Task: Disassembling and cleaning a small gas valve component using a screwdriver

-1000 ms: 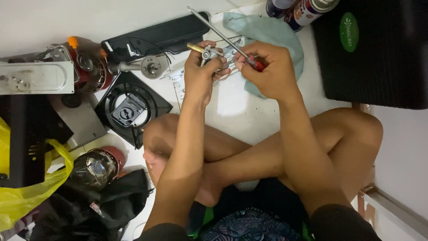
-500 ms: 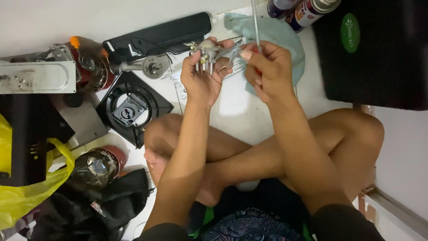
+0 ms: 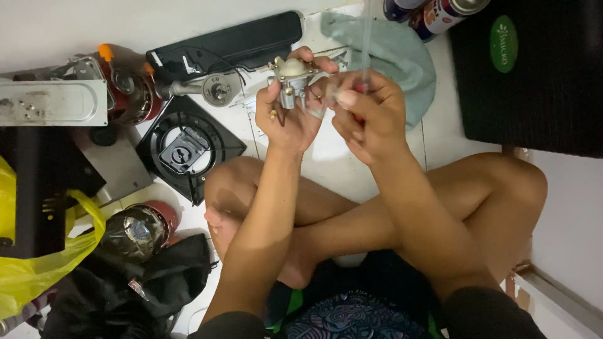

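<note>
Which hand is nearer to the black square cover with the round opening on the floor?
Left. The left hand is just right of the black square cover; the right hand is farther right, beyond the left hand.

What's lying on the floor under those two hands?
Under the left hand and right hand lie white floor tiles and a teal cloth. The hands and the small metal carburetor cover whatever lies directly beneath.
</note>
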